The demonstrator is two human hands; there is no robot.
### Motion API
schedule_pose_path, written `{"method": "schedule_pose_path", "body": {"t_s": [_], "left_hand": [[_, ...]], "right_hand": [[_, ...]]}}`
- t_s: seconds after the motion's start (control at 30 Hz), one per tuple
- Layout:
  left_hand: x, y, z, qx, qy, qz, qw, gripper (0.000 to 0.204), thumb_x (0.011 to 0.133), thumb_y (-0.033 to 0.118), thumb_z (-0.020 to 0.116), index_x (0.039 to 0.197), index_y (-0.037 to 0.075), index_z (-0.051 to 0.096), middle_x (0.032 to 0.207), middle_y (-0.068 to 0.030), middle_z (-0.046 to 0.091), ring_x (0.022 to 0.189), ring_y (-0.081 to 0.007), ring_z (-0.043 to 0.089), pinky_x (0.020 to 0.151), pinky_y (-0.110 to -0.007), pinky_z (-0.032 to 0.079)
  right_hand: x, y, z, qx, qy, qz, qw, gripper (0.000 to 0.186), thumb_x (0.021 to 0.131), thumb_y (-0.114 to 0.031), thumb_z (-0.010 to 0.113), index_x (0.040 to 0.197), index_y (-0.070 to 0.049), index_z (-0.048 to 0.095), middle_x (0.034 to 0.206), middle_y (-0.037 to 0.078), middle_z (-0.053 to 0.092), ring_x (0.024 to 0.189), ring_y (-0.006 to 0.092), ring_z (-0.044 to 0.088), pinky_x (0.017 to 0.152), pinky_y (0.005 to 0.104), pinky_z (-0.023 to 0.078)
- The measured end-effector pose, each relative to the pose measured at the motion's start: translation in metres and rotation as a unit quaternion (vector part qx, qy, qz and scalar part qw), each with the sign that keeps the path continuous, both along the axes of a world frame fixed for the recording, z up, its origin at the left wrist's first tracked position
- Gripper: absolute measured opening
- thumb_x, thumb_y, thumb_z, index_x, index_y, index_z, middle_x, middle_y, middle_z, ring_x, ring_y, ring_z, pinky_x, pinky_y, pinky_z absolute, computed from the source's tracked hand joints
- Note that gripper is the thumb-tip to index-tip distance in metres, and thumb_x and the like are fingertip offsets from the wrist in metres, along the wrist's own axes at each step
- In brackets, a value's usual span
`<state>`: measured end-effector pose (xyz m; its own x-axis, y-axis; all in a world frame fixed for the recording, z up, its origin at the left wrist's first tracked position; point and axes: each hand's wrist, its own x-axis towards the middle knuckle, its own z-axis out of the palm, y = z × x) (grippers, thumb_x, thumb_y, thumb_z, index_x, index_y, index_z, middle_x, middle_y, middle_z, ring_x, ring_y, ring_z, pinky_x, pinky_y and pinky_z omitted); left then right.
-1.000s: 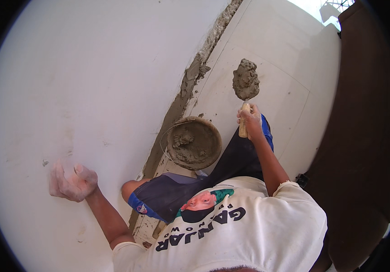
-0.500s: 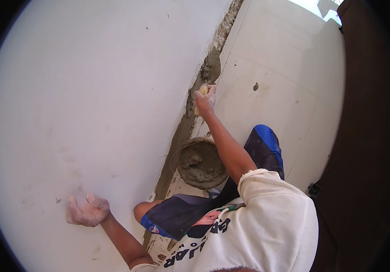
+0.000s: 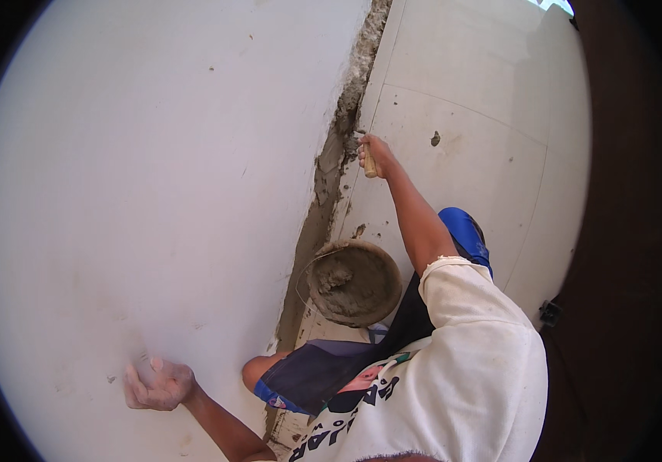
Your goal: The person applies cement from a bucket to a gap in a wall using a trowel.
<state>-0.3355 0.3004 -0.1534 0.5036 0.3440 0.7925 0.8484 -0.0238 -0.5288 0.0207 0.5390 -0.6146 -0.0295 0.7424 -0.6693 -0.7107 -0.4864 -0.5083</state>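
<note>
Right hand (image 3: pixel 378 154) grips the wooden-handled trowel (image 3: pixel 369 169) beside the mortar-filled joint (image 3: pixel 327 171) between white wall (image 3: pixel 154 192) and floor tiles (image 3: pixel 469 200); its blade barely shows. Held too steep, it could gouge the soft mortar or scatter crumbs. A shifting leg (image 3: pixel 327 369) could tip the mortar bucket (image 3: pixel 358 285) just beside it. Left hand (image 3: pixel 161 385), loosely curled, apparently empty, is by the wall. A second ago the trowel bore a heaped lump above the tiles; now none shows.
</note>
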Motion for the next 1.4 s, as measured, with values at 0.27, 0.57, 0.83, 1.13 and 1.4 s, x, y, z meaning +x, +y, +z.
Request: {"method": "schedule_pose_path", "body": {"t_s": [0.27,0.57,0.83,1.13,1.4], "left_hand": [[0.005,-0.001,0.003,-0.015,0.002,0.003,1.000,0.034,0.089,0.023,0.067,0.109,-0.003,0.059,0.108,-0.0146,0.060,0.099,-0.0291,0.055,0.083,-0.040,0.048],[0.007,0.004,0.003,-0.001,0.003,0.028,1.000,0.036,0.090,0.028,0.066,0.108,-0.002,0.059,0.106,-0.0139,0.059,0.098,-0.0301,0.056,0.084,-0.040,0.048],[0.013,0.006,0.003,-0.018,0.024,0.042,0.999,0.035,0.089,0.024,0.067,0.110,-0.003,0.056,0.108,-0.0147,0.059,0.098,-0.0293,0.052,0.083,-0.040,0.046],[0.010,0.003,0.003,-0.018,0.009,0.019,1.000,0.036,0.090,0.026,0.067,0.110,-0.003,0.058,0.110,-0.0146,0.059,0.100,-0.0291,0.055,0.086,-0.039,0.048],[0.005,0.000,0.005,-0.027,0.026,0.065,0.997,0.035,0.088,0.021,0.067,0.109,-0.003,0.053,0.109,-0.0164,0.058,0.099,-0.0300,0.053,0.085,-0.041,0.047]], "right_hand": [[0.004,0.036,0.027,0.064,0.015,0.052,0.996,0.008,0.088,-0.012,0.057,0.084,-0.008,0.051,0.066,0.001,0.049,0.052,0.0110,0.050,0.042,0.0296,0.046],[-0.012,-0.002,0.066,0.120,-0.052,0.075,0.989,0.013,0.088,-0.015,0.061,0.086,-0.008,0.050,0.069,0.001,0.050,0.051,0.0114,0.050,0.044,0.0299,0.047],[-0.006,-0.033,0.003,0.057,0.023,0.029,0.998,0.009,0.087,-0.016,0.058,0.091,-0.009,0.052,0.068,0.000,0.049,0.051,0.0102,0.050,0.045,0.0292,0.047],[-0.050,-0.039,0.026,0.084,0.041,0.068,0.993,0.011,0.092,-0.019,0.058,0.093,-0.010,0.052,0.068,0.000,0.048,0.049,0.0107,0.047,0.044,0.0290,0.047],[-0.025,-0.072,0.034,0.137,0.219,0.118,0.959,0.021,0.088,-0.012,0.051,0.109,-0.012,0.049,0.069,-0.001,0.044,0.051,0.0085,0.044,0.043,0.0274,0.041]]}}
